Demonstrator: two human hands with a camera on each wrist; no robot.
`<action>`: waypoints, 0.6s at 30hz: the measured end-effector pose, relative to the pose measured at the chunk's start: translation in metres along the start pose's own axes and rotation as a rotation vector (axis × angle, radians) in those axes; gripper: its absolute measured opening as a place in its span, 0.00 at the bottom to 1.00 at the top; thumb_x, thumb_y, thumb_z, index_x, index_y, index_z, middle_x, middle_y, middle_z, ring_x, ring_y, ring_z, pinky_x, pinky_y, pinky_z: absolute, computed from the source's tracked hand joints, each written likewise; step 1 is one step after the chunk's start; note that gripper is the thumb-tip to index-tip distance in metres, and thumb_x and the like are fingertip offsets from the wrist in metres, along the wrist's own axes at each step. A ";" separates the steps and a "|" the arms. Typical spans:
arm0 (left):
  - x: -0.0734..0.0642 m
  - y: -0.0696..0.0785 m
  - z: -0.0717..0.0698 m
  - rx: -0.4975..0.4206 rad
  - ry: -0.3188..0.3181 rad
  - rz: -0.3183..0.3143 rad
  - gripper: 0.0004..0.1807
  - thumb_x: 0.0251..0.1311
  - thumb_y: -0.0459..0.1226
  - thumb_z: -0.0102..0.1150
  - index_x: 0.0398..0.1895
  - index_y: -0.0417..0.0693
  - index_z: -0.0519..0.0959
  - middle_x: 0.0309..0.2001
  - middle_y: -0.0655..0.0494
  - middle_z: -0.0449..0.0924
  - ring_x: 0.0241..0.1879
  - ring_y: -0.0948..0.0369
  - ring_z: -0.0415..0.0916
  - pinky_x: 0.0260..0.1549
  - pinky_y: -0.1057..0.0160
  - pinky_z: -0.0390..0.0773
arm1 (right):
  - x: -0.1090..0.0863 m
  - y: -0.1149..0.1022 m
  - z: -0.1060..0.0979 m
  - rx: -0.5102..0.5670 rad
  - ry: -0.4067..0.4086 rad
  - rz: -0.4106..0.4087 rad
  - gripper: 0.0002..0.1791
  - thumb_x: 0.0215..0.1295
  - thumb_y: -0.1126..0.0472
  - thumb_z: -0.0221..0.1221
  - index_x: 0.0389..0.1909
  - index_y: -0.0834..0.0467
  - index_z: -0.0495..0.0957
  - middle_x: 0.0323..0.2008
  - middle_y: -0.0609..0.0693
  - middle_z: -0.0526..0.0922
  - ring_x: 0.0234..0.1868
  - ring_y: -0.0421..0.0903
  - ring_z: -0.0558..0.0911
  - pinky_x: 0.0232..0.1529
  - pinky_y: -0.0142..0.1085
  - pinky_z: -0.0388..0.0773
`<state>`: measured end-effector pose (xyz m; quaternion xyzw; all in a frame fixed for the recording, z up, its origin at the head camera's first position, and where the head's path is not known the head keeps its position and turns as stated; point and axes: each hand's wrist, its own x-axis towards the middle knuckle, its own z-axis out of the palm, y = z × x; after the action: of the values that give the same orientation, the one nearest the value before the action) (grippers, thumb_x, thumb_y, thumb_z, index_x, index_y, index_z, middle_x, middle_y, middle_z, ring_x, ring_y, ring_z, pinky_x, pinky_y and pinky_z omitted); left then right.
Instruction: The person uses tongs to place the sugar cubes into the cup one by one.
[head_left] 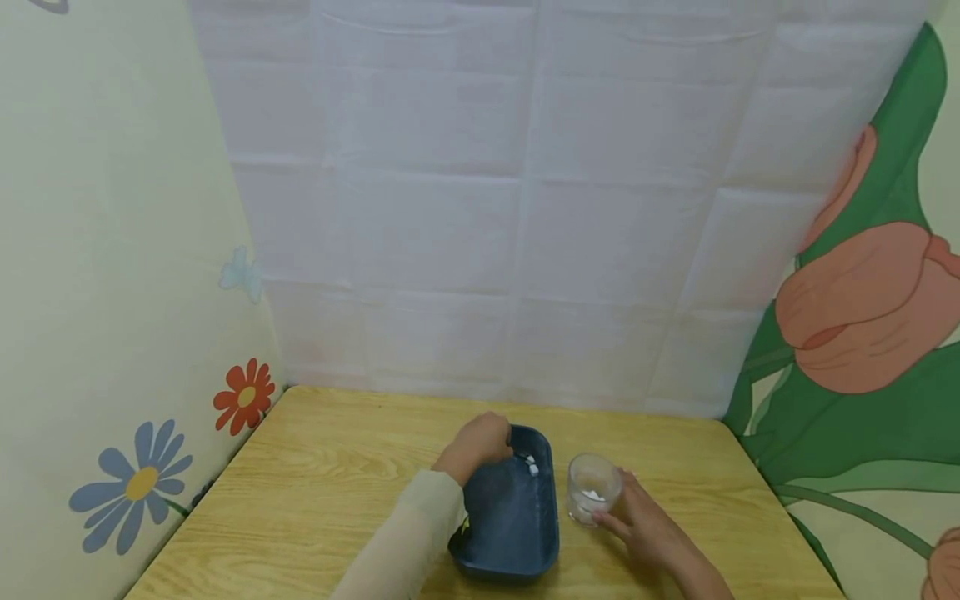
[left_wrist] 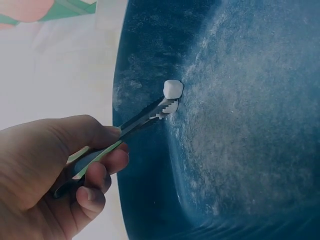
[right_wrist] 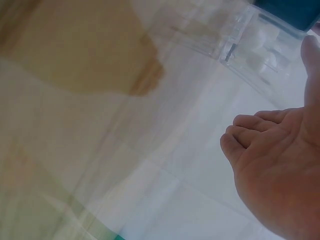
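Observation:
My left hand (head_left: pixel 480 442) holds small dark metal tongs (left_wrist: pixel 142 119) between thumb and fingers, over the far end of a dark blue tray (head_left: pixel 506 517). One white cube (left_wrist: pixel 173 89) lies against the tongs' toothed tips. A second white piece (left_wrist: pixel 171 107) shows partly behind those tips; whether they pinch it I cannot tell. On the right, a clear glass (head_left: pixel 594 487) with white pieces (head_left: pixel 592 496) at its bottom stands on the table. My right hand (head_left: pixel 637 521) is at its right side, thumb near the front; in the right wrist view its fingers look extended, not wrapped round the glass.
The wooden table (head_left: pixel 337 467) meets a creased white sheet (head_left: pixel 435 250) at the back. Flower-patterned cloth walls (head_left: pixel 112 292) stand on both sides. The tray's raised rim (head_left: pixel 555 500) is a short gap left of the glass.

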<state>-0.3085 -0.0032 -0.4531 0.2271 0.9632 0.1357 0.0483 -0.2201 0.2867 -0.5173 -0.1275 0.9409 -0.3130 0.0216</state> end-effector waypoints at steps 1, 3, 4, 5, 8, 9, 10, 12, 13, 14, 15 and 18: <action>0.000 0.000 0.000 -0.001 0.000 0.003 0.33 0.65 0.38 0.67 0.08 0.55 0.56 0.12 0.64 0.42 0.16 0.64 0.39 0.19 0.65 0.52 | 0.000 0.000 0.000 0.000 0.001 -0.004 0.47 0.68 0.41 0.62 0.76 0.64 0.56 0.73 0.69 0.62 0.74 0.71 0.57 0.69 0.67 0.53; 0.000 -0.001 0.001 0.005 0.001 0.008 0.33 0.65 0.38 0.66 0.09 0.55 0.55 0.12 0.64 0.42 0.15 0.65 0.38 0.19 0.65 0.51 | 0.000 0.000 0.000 -0.003 0.003 -0.011 0.46 0.68 0.42 0.62 0.76 0.64 0.57 0.72 0.69 0.62 0.74 0.71 0.57 0.69 0.67 0.53; 0.000 -0.001 0.001 0.006 0.001 0.011 0.33 0.65 0.37 0.66 0.09 0.55 0.55 0.12 0.64 0.42 0.15 0.65 0.38 0.19 0.65 0.51 | 0.000 -0.001 0.000 -0.003 0.003 -0.009 0.46 0.68 0.42 0.62 0.76 0.64 0.57 0.72 0.69 0.62 0.74 0.71 0.57 0.69 0.67 0.53; 0.000 -0.001 0.001 0.004 0.002 0.013 0.33 0.65 0.37 0.66 0.09 0.55 0.55 0.12 0.64 0.41 0.15 0.65 0.38 0.19 0.65 0.51 | 0.000 -0.001 0.000 -0.003 0.003 -0.006 0.46 0.68 0.42 0.63 0.76 0.64 0.57 0.72 0.69 0.63 0.74 0.71 0.57 0.69 0.67 0.53; -0.002 -0.001 0.001 -0.002 0.004 0.018 0.33 0.66 0.37 0.65 0.09 0.55 0.55 0.13 0.63 0.41 0.16 0.65 0.37 0.19 0.65 0.50 | -0.001 -0.002 0.000 -0.004 -0.003 0.008 0.47 0.67 0.41 0.62 0.76 0.64 0.57 0.73 0.69 0.62 0.74 0.71 0.57 0.69 0.67 0.54; -0.002 -0.001 0.001 -0.008 0.003 0.018 0.32 0.66 0.37 0.65 0.09 0.55 0.55 0.13 0.64 0.41 0.16 0.65 0.37 0.19 0.65 0.50 | -0.001 -0.002 0.000 -0.002 -0.005 0.017 0.47 0.67 0.41 0.62 0.76 0.63 0.57 0.73 0.68 0.62 0.74 0.71 0.57 0.69 0.67 0.54; -0.003 -0.001 0.000 -0.013 0.001 0.018 0.32 0.66 0.37 0.65 0.09 0.55 0.55 0.13 0.64 0.41 0.16 0.65 0.37 0.19 0.65 0.50 | -0.001 -0.002 0.000 -0.001 -0.006 0.020 0.47 0.67 0.41 0.62 0.76 0.63 0.57 0.73 0.68 0.62 0.74 0.71 0.57 0.69 0.67 0.54; -0.004 -0.002 -0.001 -0.023 0.002 0.016 0.32 0.67 0.37 0.64 0.09 0.55 0.56 0.13 0.64 0.41 0.16 0.65 0.38 0.19 0.64 0.51 | -0.001 -0.002 0.000 -0.001 -0.004 0.020 0.46 0.67 0.41 0.63 0.76 0.62 0.57 0.72 0.67 0.63 0.74 0.70 0.59 0.68 0.67 0.55; -0.004 -0.002 -0.001 -0.027 0.002 0.015 0.32 0.67 0.37 0.64 0.09 0.55 0.56 0.13 0.64 0.41 0.16 0.65 0.38 0.19 0.64 0.51 | -0.001 -0.002 0.000 0.000 -0.001 0.017 0.46 0.67 0.41 0.63 0.76 0.62 0.57 0.72 0.67 0.64 0.74 0.70 0.60 0.68 0.67 0.56; -0.005 -0.002 -0.002 -0.033 -0.001 0.014 0.32 0.67 0.37 0.64 0.09 0.55 0.56 0.13 0.64 0.41 0.16 0.65 0.38 0.19 0.64 0.50 | 0.000 -0.003 0.000 0.000 0.001 0.017 0.45 0.67 0.42 0.63 0.76 0.61 0.58 0.71 0.66 0.65 0.73 0.69 0.62 0.68 0.67 0.57; -0.005 -0.002 -0.003 -0.034 0.001 0.016 0.32 0.67 0.37 0.64 0.09 0.55 0.56 0.13 0.64 0.42 0.16 0.65 0.38 0.19 0.65 0.50 | -0.001 -0.003 0.000 -0.005 0.004 0.014 0.46 0.67 0.41 0.63 0.76 0.62 0.58 0.71 0.67 0.65 0.73 0.69 0.62 0.68 0.67 0.58; -0.007 -0.003 -0.006 -0.032 0.010 0.023 0.32 0.66 0.37 0.65 0.09 0.56 0.56 0.12 0.64 0.42 0.15 0.65 0.38 0.18 0.65 0.50 | -0.002 -0.004 -0.001 -0.018 0.001 0.025 0.48 0.66 0.40 0.63 0.76 0.63 0.56 0.72 0.70 0.62 0.73 0.71 0.61 0.68 0.67 0.57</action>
<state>-0.3048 -0.0100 -0.4475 0.2365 0.9585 0.1528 0.0454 -0.2176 0.2846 -0.5146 -0.1158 0.9452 -0.3042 0.0238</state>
